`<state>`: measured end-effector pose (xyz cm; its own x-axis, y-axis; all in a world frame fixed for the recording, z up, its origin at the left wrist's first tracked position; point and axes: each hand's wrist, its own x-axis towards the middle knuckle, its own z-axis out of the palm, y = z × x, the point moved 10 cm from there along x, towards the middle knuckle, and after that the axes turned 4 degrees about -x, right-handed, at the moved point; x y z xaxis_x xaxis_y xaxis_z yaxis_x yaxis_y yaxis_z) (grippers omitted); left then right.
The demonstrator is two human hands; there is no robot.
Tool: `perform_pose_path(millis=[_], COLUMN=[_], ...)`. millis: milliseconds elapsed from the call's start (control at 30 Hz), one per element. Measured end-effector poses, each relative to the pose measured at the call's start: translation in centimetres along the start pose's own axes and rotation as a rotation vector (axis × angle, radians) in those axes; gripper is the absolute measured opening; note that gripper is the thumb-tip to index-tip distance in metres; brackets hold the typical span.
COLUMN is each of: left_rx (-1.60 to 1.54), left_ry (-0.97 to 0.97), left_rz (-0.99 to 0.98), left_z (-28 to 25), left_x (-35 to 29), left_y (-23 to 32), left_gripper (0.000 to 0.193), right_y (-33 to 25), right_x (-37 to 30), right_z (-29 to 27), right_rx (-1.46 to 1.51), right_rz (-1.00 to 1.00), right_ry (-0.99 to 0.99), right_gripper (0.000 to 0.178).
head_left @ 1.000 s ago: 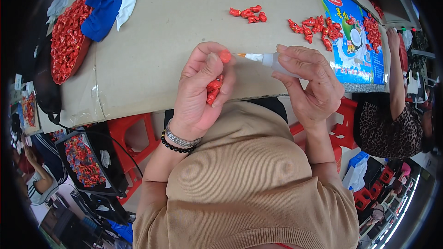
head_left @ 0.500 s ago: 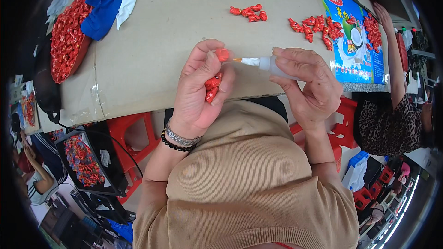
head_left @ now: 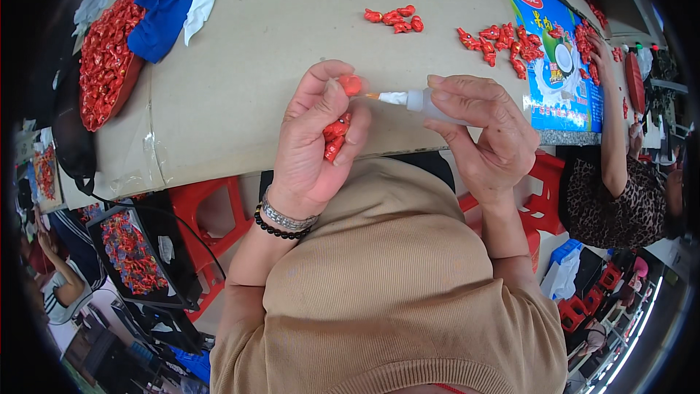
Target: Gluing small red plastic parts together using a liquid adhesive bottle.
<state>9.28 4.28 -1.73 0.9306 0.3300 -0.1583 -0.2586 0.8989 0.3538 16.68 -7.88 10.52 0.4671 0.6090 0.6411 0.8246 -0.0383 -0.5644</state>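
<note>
My left hand (head_left: 317,138) is closed around small red figurine parts (head_left: 336,136), and it pinches one red piece (head_left: 351,85) between thumb and forefinger. My right hand (head_left: 485,131) grips a small white glue bottle (head_left: 415,101), held sideways. The bottle's orange tip touches the pinched red piece. Both hands hover over the near edge of a cardboard-covered table (head_left: 248,87).
Groups of red figurines (head_left: 394,17) and more red figurines (head_left: 503,42) lie on the table, next to a blue printed box (head_left: 558,66). A tray heaped with red parts (head_left: 102,58) and a blue cloth (head_left: 164,7) sit at the left. Another person's arm (head_left: 612,124) reaches in at right. Red stools stand below.
The glue bottle's tip has moved left until it meets the red piece pinched in my left hand. The hands otherwise stay in place.
</note>
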Motion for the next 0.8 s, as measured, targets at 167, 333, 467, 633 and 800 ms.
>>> perform_pose_path(millis=[167, 333, 467, 633, 800], left_rx=[0.02, 0.03, 0.065, 0.051, -0.035], left_ry=[-0.015, 0.0, 0.011, 0.011, 0.052], left_rz=[0.017, 0.026, 0.035, 0.027, -0.051], left_z=[0.1, 0.1, 0.1, 0.2, -0.1], left_x=[-0.1, -0.1, -0.1, -0.2, -0.1], left_y=[0.3, 0.3, 0.5, 0.3, -0.4], left_gripper=[0.021, 0.02, 0.02, 0.019, 0.021], right_y=[0.3, 0.0, -0.1, 0.4, 1.7], right_x=[0.0, 0.1, 0.1, 0.0, -0.4], right_z=[-0.2, -0.4, -0.5, -0.6, -0.4], right_rx=[-0.006, -0.043, -0.058, -0.031, 0.113], right_rz=[0.02, -0.003, -0.007, 0.022, 0.13], right_ry=[0.018, 0.022, 0.025, 0.038, -0.007], right_gripper=[0.027, 0.028, 0.028, 0.028, 0.029])
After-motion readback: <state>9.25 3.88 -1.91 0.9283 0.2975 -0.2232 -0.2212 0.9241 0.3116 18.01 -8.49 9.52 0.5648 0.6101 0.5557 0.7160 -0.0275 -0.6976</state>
